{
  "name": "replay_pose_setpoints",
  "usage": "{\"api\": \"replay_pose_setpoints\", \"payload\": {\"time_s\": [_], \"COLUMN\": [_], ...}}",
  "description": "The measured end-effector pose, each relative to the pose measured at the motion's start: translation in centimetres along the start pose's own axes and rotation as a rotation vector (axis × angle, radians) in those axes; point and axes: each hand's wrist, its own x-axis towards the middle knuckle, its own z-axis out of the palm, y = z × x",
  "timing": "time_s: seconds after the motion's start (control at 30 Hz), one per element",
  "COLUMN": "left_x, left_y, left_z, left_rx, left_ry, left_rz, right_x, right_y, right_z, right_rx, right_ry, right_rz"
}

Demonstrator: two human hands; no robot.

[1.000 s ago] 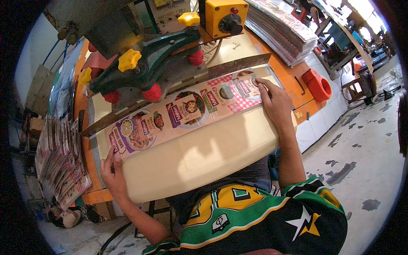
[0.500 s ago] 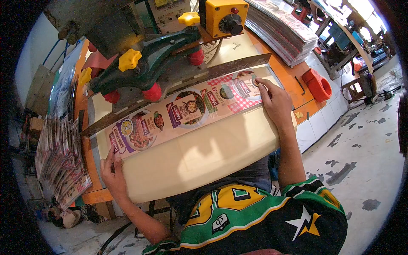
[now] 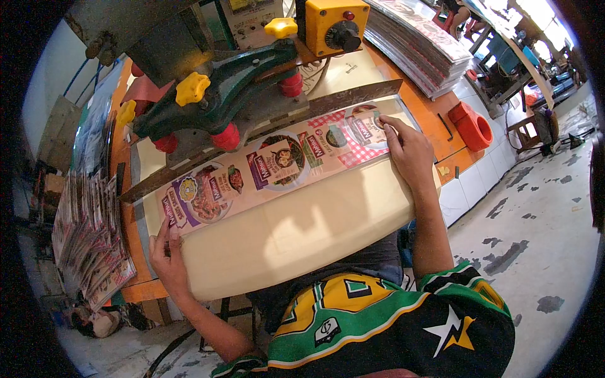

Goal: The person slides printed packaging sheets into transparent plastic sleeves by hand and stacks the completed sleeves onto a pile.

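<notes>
A long printed sheet point(image 3: 249, 183) with food pictures and "Mahsuri" labels lies along the front of a metal bar point(image 3: 353, 94), on a cream-coloured surface. At its lower left corner, my left hand point(image 3: 167, 258) grips the edge, with a fingertip near the purple label. The right end of the sheet is between the thumb and fingers of my right hand point(image 3: 411, 150). A large cream sheet point(image 3: 302, 233) curves down toward my lap below the print. Directly above the bar stands a dark green press head point(image 3: 233, 88) with yellow knobs and red stops.
A yellow control box point(image 3: 334, 25) with a black dial sits on top of the machine. Stacked printed sheets point(image 3: 419, 47) are at the back right, and more printed pieces point(image 3: 91, 233) hang at the left. A red roll-like holder point(image 3: 471, 126) stands at the table's right edge, near a black hex key point(image 3: 445, 126).
Both hands and the printed sheet stay in place. In the far background at upper right, another person's limbs have shifted slightly.
</notes>
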Motion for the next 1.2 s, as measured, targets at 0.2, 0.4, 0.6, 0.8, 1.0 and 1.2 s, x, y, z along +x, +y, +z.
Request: {"api": "replay_pose_setpoints", "payload": {"time_s": [0.2, 0.4, 0.6, 0.8, 1.0, 1.2], "left_x": [-0.02, -0.04, -0.02, -0.03, -0.06, -0.25], "left_y": [0.6, 0.29, 0.26, -0.14, 0.02, 0.21], "left_z": [-0.3, -0.09, -0.11, -0.07, -0.16, -0.08], "left_rx": [0.041, 0.021, 0.018, 0.031, 0.045, 0.009], "left_ry": [-0.027, -0.011, -0.018, -0.021, -0.029, -0.01], "left_rz": [-0.021, -0.012, -0.025, -0.032, -0.025, -0.017], "right_x": [-0.03, -0.03, 0.04, 0.01, 0.08, -0.16], "right_y": [0.41, 0.23, 0.13, 0.16, 0.18, -0.1], "right_z": [0.38, 0.35, 0.23, 0.24, 0.2, -0.03], "right_rx": [0.026, 0.036, 0.045, 0.045, 0.027, 0.156], "right_ry": [0.012, 0.009, 0.01, 0.014, 0.001, 0.058], "right_rz": [-0.003, 0.011, -0.004, -0.006, 0.007, -0.01]}}
